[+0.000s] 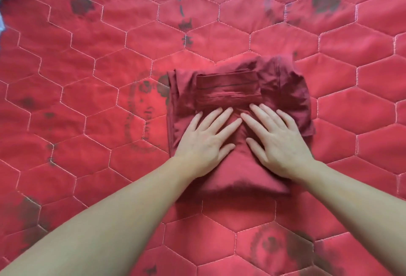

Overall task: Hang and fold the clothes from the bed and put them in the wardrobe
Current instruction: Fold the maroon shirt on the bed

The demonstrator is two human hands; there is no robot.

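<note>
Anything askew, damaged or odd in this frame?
Mostly tidy. The folded maroon garment lies under both flat hands, left hand and right hand, but its far right corner bunches unevenly. The red quilt carries dark blotches that may be faded print or stains.

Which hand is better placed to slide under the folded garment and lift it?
Left hand, probably: it lies nearest the folded maroon garment's exposed left edge. The right hand rests farther inside.
</note>
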